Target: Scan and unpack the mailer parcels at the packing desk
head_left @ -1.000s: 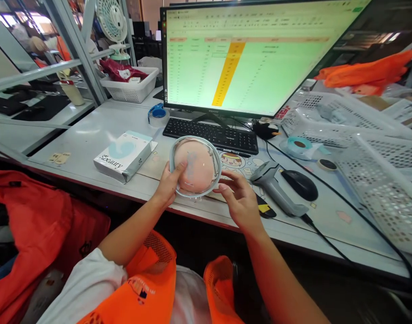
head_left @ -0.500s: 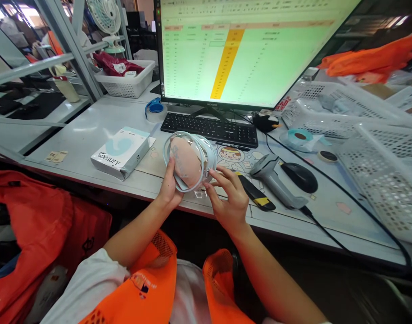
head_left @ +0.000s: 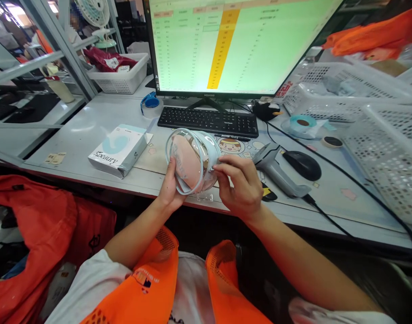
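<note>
The clear round case (head_left: 195, 161) is held over the near edge of the desk (head_left: 70, 144) in the left hand (head_left: 171, 191), seemingly so it is kept steady while its back rim is pinched between fingertips of the right hand (head_left: 242, 186); compared with a second ago, its face is turned leftward

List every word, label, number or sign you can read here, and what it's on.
"beauty", after a curly mark: white box
Too blurred: lettering on the pink insert in the clear case
Too small or blurred: monitor spreadsheet and brand, keyboard logo, orange vest print, tan stickers
</note>
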Demonstrator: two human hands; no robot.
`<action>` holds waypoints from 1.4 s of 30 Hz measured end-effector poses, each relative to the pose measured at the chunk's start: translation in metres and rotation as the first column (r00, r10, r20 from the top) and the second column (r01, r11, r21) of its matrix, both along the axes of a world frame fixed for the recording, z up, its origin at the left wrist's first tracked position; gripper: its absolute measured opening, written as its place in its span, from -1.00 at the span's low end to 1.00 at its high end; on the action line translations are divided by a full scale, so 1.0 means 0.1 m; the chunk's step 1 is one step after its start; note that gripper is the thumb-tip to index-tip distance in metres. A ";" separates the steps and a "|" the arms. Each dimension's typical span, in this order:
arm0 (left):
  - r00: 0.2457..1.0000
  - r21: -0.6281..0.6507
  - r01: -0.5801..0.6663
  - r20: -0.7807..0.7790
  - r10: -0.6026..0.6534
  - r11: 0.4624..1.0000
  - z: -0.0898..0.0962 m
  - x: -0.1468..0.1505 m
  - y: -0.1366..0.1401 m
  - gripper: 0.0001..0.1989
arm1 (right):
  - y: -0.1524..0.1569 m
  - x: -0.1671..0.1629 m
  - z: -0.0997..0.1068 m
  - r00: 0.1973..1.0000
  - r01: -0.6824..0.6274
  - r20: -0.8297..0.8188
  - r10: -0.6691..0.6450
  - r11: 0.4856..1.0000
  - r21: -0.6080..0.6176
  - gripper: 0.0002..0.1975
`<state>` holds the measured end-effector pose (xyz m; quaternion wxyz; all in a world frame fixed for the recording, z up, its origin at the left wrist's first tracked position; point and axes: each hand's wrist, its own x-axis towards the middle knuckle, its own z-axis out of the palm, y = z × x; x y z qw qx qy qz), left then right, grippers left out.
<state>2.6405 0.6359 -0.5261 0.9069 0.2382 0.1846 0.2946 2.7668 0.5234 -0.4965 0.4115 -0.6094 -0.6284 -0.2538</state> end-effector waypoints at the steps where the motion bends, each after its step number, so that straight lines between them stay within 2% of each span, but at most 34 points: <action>1: 1.000 -0.002 0.026 0.003 -0.026 1.000 -0.01 0.01 0.00 -0.33 | 0.00 0.02 0.04 1.000 -0.010 0.030 0.010 1.000 -0.001 -0.82; 4: 0.995 0.039 0.091 0.024 -0.092 0.995 -0.07 0.02 -0.01 -0.35 | 0.00 0.12 0.25 0.995 -0.038 0.086 0.042 0.998 -0.040 -0.84; 7: 0.980 0.149 0.199 -0.059 -0.192 0.969 -0.12 -0.04 0.04 -0.28 | -0.03 0.26 0.51 0.989 -0.034 0.143 0.048 0.995 -0.096 -0.88; 9: 0.955 0.300 0.292 -0.136 -0.262 0.908 -0.10 -0.13 0.12 -0.21 | -0.06 0.36 0.69 0.983 -0.043 0.171 0.065 0.991 -0.130 -0.88; 10: 0.940 0.403 0.341 -0.172 -0.296 0.849 -0.07 -0.18 0.17 -0.19 | -0.07 0.41 0.76 0.982 -0.059 0.167 0.087 0.985 -0.164 -0.88; 11: 0.920 0.511 0.391 -0.206 -0.333 0.765 -0.01 -0.23 0.23 -0.18 | -0.08 0.44 0.82 0.981 -0.086 0.150 0.119 0.974 -0.210 -0.88; 12: 0.895 0.610 0.441 -0.250 -0.369 0.658 0.06 -0.28 0.28 -0.19 | -0.08 0.47 0.87 0.979 -0.124 0.123 0.162 0.956 -0.267 -0.88; 14: 0.818 0.735 0.554 -0.395 -0.417 0.391 0.23 -0.35 0.37 -0.23 | -0.05 0.46 0.90 0.960 -0.236 0.041 0.276 0.880 -0.412 -0.88; 16: 0.726 0.751 0.647 -0.556 -0.406 0.129 0.39 -0.37 0.41 -0.25 | 0.00 0.39 0.86 0.914 -0.371 -0.077 0.398 0.743 -0.557 -0.87; 17: 0.684 0.737 0.676 -0.614 -0.394 0.027 0.45 -0.36 0.41 -0.27 | 0.03 0.34 0.82 0.884 -0.433 -0.143 0.446 0.662 -0.611 -0.85; 18: 0.646 0.717 0.696 -0.655 -0.393 -0.051 0.48 -0.34 0.40 -0.29 | 0.06 0.29 0.77 0.853 -0.486 -0.207 0.479 0.584 -0.651 -0.83; 19: 0.618 0.702 0.706 -0.674 -0.405 -0.092 0.50 -0.32 0.38 -0.31 | 0.09 0.25 0.72 0.828 -0.524 -0.262 0.495 0.521 -0.673 -0.82; 20: 0.602 0.696 0.712 -0.675 -0.427 -0.096 0.49 -0.31 0.37 -0.32 | 0.10 0.22 0.67 0.811 -0.552 -0.298 0.504 0.486 -0.678 -0.80; 21: 0.602 0.696 0.715 -0.662 -0.447 -0.068 0.47 -0.30 0.36 -0.32 | 0.11 0.20 0.64 0.803 -0.566 -0.314 0.506 0.484 -0.668 -0.80; 22: 0.618 0.700 0.714 -0.643 -0.453 -0.019 0.44 -0.31 0.35 -0.30 | 0.10 0.19 0.62 0.808 -0.564 -0.311 0.500 0.507 -0.651 -0.80; 25: 0.740 0.734 0.651 -0.557 -0.378 0.193 0.30 -0.38 0.40 -0.19 | -0.02 0.21 0.63 0.878 -0.470 -0.230 0.421 0.665 -0.580 -0.81; 28: 0.882 0.762 0.472 -0.400 -0.251 0.444 0.13 -0.49 0.48 -0.13 | -0.19 0.25 0.68 0.930 -0.365 -0.146 0.338 0.801 -0.475 -0.84; 30: 0.947 0.755 0.321 -0.276 -0.167 0.572 0.04 -0.54 0.50 -0.12 | -0.27 0.28 0.70 0.937 -0.348 -0.138 0.320 0.836 -0.425 -0.85; 31: 0.961 0.751 0.272 -0.236 -0.141 0.602 0.02 -0.55 0.50 -0.13 | -0.29 0.29 0.71 0.935 -0.354 -0.141 0.326 0.832 -0.427 -0.86; 32: 0.966 0.749 0.256 -0.220 -0.134 0.611 0.02 -0.56 0.48 -0.14 | -0.29 0.29 0.72 0.930 -0.366 -0.143 0.339 0.816 -0.446 -0.87; 34: 0.954 0.751 0.298 -0.248 -0.167 0.589 0.06 -0.53 0.41 -0.19 | -0.23 0.28 0.72 0.913 -0.399 -0.144 0.383 0.761 -0.512 -0.87; 38: 0.886 0.755 0.456 -0.332 -0.324 0.471 0.19 -0.39 0.24 -0.28 | 0.02 0.24 0.70 0.874 -0.469 -0.203 0.442 0.654 -0.594 -0.81; 39: 0.881 0.753 0.464 -0.337 -0.333 0.467 0.20 -0.35 0.22 -0.30 | 0.08 0.26 0.70 0.878 -0.466 -0.221 0.424 0.656 -0.594 -0.81; 40: 0.889 0.746 0.454 -0.340 -0.308 0.487 0.19 -0.32 0.23 -0.32 | 0.12 0.30 0.69 0.895 -0.443 -0.236 0.379 0.685 -0.579 -0.81; 42: 0.923 0.715 0.374 -0.347 -0.165 0.590 0.11 -0.29 0.33 -0.38 | 0.16 0.40 0.66 0.927 -0.344 -0.314 0.202 0.793 -0.503 -0.85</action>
